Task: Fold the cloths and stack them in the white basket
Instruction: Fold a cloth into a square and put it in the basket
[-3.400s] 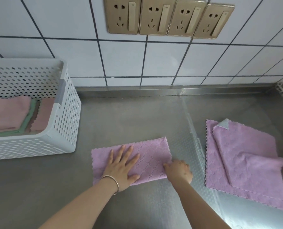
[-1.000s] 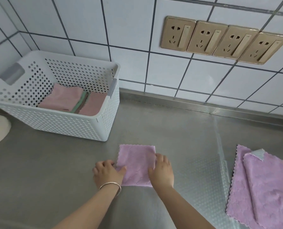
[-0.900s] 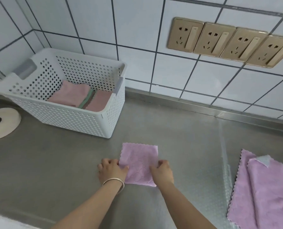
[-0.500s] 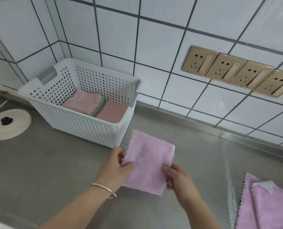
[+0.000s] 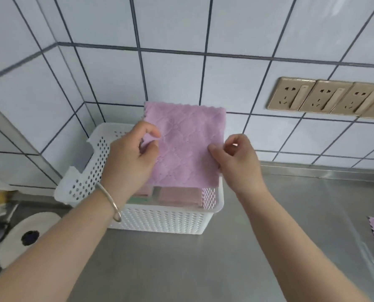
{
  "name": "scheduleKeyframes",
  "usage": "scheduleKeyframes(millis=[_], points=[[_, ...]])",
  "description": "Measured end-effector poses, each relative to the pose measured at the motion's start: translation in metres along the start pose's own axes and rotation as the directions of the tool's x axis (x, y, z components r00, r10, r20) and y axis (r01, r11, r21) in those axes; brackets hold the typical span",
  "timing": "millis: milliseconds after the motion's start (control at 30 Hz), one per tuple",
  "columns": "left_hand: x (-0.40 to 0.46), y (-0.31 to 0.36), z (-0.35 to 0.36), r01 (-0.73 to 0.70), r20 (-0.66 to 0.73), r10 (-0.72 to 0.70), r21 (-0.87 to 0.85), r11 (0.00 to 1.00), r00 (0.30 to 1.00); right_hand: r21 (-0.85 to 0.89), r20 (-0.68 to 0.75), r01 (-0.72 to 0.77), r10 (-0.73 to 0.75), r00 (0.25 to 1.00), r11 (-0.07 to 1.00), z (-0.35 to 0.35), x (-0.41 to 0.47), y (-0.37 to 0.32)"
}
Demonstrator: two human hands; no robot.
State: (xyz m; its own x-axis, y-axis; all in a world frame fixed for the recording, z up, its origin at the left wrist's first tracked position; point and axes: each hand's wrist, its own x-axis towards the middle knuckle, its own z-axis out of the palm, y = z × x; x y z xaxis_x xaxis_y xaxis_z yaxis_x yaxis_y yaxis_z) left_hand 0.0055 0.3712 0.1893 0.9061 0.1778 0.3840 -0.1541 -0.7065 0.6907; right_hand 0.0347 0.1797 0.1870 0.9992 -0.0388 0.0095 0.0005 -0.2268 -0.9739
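Your left hand (image 5: 130, 155) and right hand (image 5: 236, 158) each pinch a side edge of the folded purple cloth (image 5: 186, 144), held over the white basket (image 5: 160, 221) at frame centre. Lower it flat onto the stacked cloths (image 5: 179, 196), keeping edges square, and release both sides together.

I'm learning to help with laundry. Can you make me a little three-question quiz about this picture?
1. True or false: both hands hold the purple cloth.
2. Where is the cloth? A) flat on the counter B) above the basket C) on the floor
3. Fill in: the left hand has a ______ on its wrist.

Key: 1 true, with the right hand on the other edge. 2 B. 3 bracelet.
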Motion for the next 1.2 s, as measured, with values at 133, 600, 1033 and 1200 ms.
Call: scheduleKeyframes(millis=[133,600,1033,1200], points=[[0.025,-0.043,0.017,0.030,0.152,-0.052,0.146,0.989,0.987,-0.329,-0.063,-0.044,0.025,0.998,0.943,0.043,0.025,0.023],[0.065,-0.147,0.122,-0.081,0.709,-0.249,0.397,0.914,0.660,-0.951,0.069,-0.102,0.520,0.851,0.293,0.105,0.090,0.092],[0.060,-0.191,0.168,-0.176,0.740,-0.295,0.485,0.856,0.605,-0.706,-0.080,-0.558,0.734,0.675,0.436,0.124,0.120,0.139],[0.081,-0.155,0.149,-0.482,0.754,-0.335,0.631,0.607,0.565,-0.755,0.109,-0.326,0.600,0.793,0.569,0.123,0.117,0.113]])
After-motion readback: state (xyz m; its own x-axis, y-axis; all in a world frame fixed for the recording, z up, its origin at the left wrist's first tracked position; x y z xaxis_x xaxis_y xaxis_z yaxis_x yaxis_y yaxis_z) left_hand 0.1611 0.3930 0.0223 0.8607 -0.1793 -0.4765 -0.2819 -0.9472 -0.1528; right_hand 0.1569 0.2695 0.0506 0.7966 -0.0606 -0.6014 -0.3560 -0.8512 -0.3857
